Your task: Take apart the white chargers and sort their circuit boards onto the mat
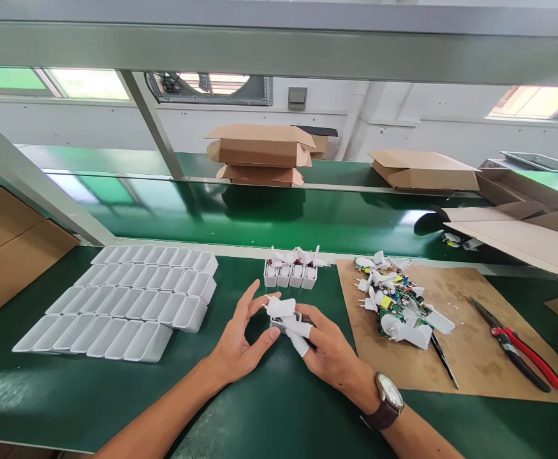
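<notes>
Right at the middle of the green tabletop [92,395], both hands meet over a small white charger part [282,312]. The right hand [329,350], with a watch [388,398] on its wrist, grips the part from the right; two of its fingers [301,338] wear white finger cots and close around the piece's lower side. The left hand [238,344] stands just beside it with fingers spread and loose, the tips of thumb and forefinger touching the part's left edge without clenching it. So the part sits between the two hands, raised slightly off the tabletop.

Just behind the hands stands a short row of white housings [291,274] with pieces poking out of their tops. To the left lie four rows of empty white shells [125,299]. To the right, on a brown cardboard sheet [470,344], rests a heap of circuit boards and white plug parts [398,303], and farther right red-handled cutters [522,350].
</notes>
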`<state>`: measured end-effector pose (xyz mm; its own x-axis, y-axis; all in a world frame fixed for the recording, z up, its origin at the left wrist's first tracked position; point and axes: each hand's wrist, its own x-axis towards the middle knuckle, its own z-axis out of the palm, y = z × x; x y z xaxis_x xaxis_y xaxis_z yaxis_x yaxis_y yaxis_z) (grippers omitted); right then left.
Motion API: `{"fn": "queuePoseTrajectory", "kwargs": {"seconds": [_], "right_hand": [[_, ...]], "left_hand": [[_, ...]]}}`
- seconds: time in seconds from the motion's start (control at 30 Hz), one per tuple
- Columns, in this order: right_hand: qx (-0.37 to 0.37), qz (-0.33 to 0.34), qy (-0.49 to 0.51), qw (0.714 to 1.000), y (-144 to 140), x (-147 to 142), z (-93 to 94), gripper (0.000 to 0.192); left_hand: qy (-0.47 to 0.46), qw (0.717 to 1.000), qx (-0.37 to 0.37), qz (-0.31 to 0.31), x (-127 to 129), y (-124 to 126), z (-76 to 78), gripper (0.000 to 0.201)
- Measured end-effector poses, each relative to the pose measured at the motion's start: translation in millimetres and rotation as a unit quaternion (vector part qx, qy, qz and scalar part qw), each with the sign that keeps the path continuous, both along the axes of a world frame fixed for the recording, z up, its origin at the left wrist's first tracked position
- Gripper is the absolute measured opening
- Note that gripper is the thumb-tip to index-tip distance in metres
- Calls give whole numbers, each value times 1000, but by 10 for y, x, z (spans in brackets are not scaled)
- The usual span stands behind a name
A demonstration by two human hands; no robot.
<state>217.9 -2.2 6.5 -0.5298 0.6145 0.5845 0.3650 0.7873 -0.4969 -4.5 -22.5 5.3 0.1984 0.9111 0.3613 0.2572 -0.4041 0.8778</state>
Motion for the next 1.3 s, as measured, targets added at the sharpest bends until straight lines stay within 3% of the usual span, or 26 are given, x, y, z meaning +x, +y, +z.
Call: {"fn": "queuePoseTrajectory", "kwargs": {"seconds": [0.1,0.2,0.27,0.53,0.8,1.0,1.3], "right_hand": [[-11,8,-20,1000,-7,-4,6,40],[-9,0,-11,1000,-19,-10,-5,41],[6,-12,-7,1000,-33,-12,-13,41],[-11,-32,-63,997,-73,-61,72,37],[-32,-18,-77,996,-62,-62,1,45],[-21,-24,-113,993,-73,-75,5,32],[-41,-33,-23,998,-83,-47,13,29]], "left_hand": [[9,999,39,20,6,18,4,64],[25,998,31,50,32,23,26,39],[27,998,17,62,43,17,34,35],[28,997,9,72,34,12,-1,33],[33,996,29,72,36,21,-6,34],[34,996,28,74,33,20,-26,34],[40,997,12,72,21,18,-17,37]]}}
